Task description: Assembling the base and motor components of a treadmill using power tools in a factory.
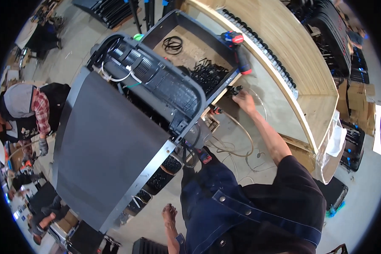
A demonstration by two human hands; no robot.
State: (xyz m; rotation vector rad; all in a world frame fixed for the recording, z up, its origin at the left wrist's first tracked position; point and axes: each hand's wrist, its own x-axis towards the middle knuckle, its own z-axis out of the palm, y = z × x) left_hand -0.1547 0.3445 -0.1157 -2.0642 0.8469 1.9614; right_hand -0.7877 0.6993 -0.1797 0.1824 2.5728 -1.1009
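Observation:
My right hand reaches to the edge of a wooden stand, its fingers closed around the lower end of a black hand tool. Much of that tool's shape is hidden, and a pale hose runs close by. Just left of it, an orange-and-black tool sits at the same edge. My left hand hangs low beside my body with curled fingers; I cannot make out what they hold, if anything. Before me lies a treadmill deck with a dark belt and an uncovered black plastic motor housing, a white cable tie looped across it.
A grey-walled tray holds black screws and black rings. On its corner rests a red-and-blue cordless driver. Bins of black parts stand under the deck. Hoses trail on the floor. A person works across the deck.

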